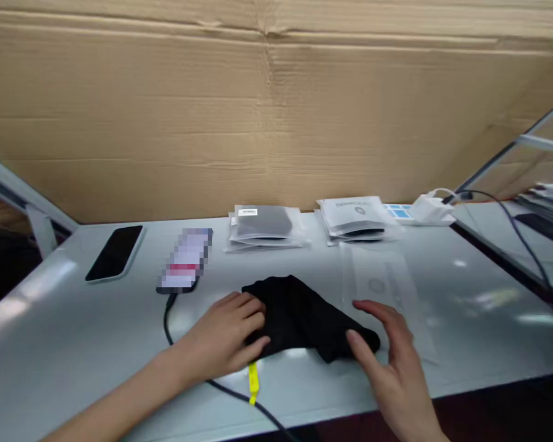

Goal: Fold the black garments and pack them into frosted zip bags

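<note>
A piece of black fabric (295, 319) lies loosely folded on the light grey table in front of me. My left hand (230, 334) is at the fabric's left end, its fingers curled closed over the edge. At the other end is my right hand (391, 362), with thumb and fingers spread apart and the thumb tip close to the cloth; whether it touches I cannot tell. A clear plastic bag (412, 307) with faint print lies flat behind my right hand, partly covered by it.
Two stacks of bagged items, a left one (270, 224) and a right one (354, 215), stand by the cardboard wall (267, 123). Left are a dark-screened phone (115, 253) and a lit phone (187, 261) on a black cable (225, 390) with a yellow tag (253, 380). A white charger (428, 209) sits back right.
</note>
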`<state>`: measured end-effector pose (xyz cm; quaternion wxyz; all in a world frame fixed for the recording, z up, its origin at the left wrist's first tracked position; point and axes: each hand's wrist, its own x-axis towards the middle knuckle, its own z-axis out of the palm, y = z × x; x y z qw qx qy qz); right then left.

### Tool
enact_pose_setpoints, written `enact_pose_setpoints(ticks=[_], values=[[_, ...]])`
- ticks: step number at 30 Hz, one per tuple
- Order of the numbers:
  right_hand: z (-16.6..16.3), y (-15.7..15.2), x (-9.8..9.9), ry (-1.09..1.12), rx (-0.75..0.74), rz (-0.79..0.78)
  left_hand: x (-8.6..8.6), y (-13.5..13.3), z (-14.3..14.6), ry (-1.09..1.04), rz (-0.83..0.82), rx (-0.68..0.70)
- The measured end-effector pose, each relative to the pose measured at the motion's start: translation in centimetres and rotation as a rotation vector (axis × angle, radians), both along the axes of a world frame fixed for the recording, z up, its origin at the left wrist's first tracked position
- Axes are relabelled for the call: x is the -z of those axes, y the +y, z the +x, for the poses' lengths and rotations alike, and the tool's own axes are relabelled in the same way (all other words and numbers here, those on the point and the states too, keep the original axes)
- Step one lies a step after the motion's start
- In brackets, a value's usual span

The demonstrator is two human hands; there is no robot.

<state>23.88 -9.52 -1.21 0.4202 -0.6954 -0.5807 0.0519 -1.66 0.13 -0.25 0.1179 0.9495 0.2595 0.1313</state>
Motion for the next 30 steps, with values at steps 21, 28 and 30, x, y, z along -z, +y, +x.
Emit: enact_pose_setpoints(ticks=[21,28,30], values=[[0.6,5.2,-1.1,-0.144,-0.282,-0.034,-1.5,1.0,-3.7,0.182,-0.046,-0.12],[8.1,6.1,-0.9,-0.08,0.101,0.022,-1.6,1.6,-5.5,0.203,-0.077,-0.16],[8.1,5.4,-1.7,-0.099,0.145,0.07,-1.4,1.8,-5.9,0.202,-0.089,-0.178]])
